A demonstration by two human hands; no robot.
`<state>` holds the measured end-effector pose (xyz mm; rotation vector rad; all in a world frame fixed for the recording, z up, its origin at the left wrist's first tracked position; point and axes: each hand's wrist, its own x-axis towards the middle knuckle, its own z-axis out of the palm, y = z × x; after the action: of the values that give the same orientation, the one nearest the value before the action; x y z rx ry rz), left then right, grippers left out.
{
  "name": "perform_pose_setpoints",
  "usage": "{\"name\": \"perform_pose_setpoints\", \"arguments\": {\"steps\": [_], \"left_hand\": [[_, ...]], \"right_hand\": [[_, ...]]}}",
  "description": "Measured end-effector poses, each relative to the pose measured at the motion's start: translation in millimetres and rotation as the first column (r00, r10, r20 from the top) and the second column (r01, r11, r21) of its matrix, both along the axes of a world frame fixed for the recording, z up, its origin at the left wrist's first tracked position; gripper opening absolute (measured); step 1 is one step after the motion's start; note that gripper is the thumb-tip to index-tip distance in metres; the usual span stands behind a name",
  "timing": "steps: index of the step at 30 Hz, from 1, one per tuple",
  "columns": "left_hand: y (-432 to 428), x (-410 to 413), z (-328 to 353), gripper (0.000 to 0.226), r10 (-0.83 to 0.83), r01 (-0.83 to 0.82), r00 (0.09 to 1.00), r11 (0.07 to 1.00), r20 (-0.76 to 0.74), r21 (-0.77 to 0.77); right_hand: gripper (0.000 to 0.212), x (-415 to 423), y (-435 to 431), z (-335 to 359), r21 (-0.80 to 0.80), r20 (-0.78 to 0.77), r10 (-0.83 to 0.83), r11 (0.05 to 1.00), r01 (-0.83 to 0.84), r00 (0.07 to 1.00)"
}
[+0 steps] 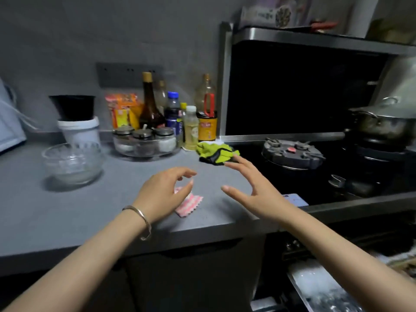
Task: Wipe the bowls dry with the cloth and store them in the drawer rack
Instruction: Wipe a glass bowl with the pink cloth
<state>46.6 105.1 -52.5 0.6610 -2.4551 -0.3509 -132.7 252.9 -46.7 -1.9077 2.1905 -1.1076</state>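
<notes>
Empty hands [162, 192] above pink cloth [190, 204]

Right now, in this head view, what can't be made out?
Head view:
- Glass bowls: blurred; their count and wetness are unclear.
- Pink striped cloth: partly hidden behind the left hand.
- Drawer: cut by the bottom edge, blurred; rack not discernible.
- Bottle labels: too small, blurred.

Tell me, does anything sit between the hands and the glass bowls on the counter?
Nothing visible does. Only bare counter separates the left hand from the glass bowls. The pink cloth lies beneath that hand, off the path. The right hand hovers farther right.
</notes>
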Motion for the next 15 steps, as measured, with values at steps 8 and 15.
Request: {"name": "perform_pose_setpoints", "arguments": {"steps": [8, 15], "left_hand": [[-48, 58, -14, 0.029, 0.079, -0.087, 0.986, 0.995, 0.148, 0.053], [-62, 67, -21, 0.028, 0.007, -0.027, 0.987, 0.992, 0.161, 0.123]], "right_hand": [[0.045, 55, -72, -19, 0.206, -0.064, 0.104, 0.974, -0.088, 0.993], [0.028, 64, -100, -34, 0.222, -0.297, 0.025, 0.974, 0.044, 0.955]]}}
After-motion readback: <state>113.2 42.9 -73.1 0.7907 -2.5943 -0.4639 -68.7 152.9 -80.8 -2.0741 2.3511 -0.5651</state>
